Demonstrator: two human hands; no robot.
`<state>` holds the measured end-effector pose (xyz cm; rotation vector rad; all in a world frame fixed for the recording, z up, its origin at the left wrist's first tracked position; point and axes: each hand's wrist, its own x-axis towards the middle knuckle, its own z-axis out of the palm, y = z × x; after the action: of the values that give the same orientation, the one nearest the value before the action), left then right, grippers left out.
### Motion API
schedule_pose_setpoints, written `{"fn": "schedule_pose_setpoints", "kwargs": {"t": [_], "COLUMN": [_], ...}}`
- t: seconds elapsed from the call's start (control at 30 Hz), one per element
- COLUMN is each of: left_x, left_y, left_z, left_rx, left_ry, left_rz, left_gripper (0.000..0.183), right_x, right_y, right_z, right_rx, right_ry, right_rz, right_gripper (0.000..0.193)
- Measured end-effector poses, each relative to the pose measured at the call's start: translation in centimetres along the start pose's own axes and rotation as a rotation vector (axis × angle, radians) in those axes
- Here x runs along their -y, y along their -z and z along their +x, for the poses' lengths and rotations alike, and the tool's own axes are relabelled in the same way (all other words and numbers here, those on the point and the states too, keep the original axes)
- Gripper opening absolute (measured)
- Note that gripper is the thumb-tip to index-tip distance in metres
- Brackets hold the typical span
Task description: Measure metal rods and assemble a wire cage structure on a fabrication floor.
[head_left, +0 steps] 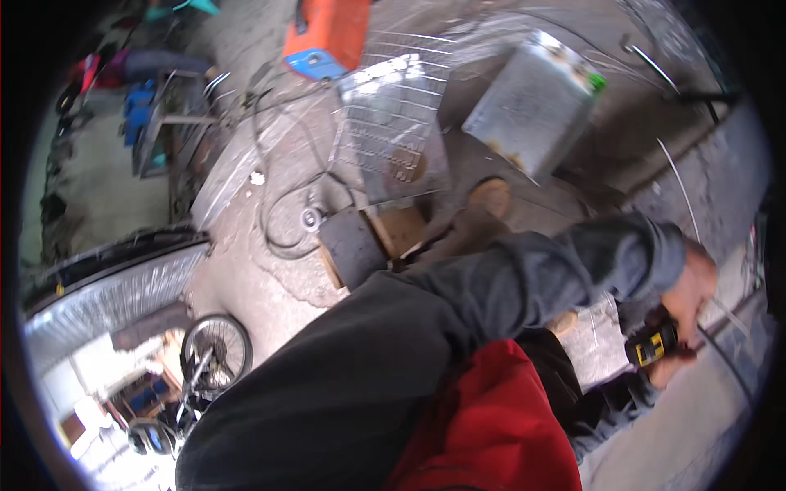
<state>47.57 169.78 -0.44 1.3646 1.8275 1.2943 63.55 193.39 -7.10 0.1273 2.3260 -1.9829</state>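
Both my arms in dark grey sleeves reach to the right side. My left hand point(692, 282), the upper one, is closed around a thin metal rod point(679, 184), which sticks out above and below the fist. Just below it, my right hand point(670, 368) is closed on a compact black-and-yellow tool point(652, 345). The tool sits between the two hands, and its exact kind is hard to make out. A dark cable or bar point(727, 364) slants down beside the hands, over a grey surface point(647, 417). Several fingers are hidden or blurred.
Ahead stand a sheet-metal box point(532, 102), a wire rack point(409, 61) and an orange-and-blue machine point(327, 37). A looped cable point(266, 180) lies on the floor near a dark block point(352, 245). A wheeled vehicle point(214, 352) stands at lower left.
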Motion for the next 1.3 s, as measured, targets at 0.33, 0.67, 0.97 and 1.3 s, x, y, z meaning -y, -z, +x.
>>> {"fn": "schedule_pose_setpoints", "kwargs": {"t": [0.33, 0.67, 0.97, 1.3], "left_x": [2.0, -1.1, 0.7, 0.1], "left_y": [3.1, -4.1, -5.5, -4.4], "left_z": [-2.1, 4.8, 4.6, 3.3], "left_rx": [-0.718, -0.915, -0.68, 0.011], "left_ry": [0.156, -0.353, -0.272, 0.035], "left_rz": [0.206, 0.364, 0.445, 0.555], "left_gripper": [0.052, 0.024, 0.018, 0.032], "right_x": [4.3, -6.0, -11.6, 5.9], "right_y": [-2.8, 4.4, 9.4, -2.3], "right_z": [2.8, 5.0, 4.9, 2.4], "right_rx": [-0.575, -0.624, -0.288, -0.193], "right_ry": [-0.243, 0.482, 0.065, -0.221], "right_rz": [-0.46, -1.127, -0.757, -0.016], "right_gripper": [0.072, 0.055, 0.051, 0.069]}}
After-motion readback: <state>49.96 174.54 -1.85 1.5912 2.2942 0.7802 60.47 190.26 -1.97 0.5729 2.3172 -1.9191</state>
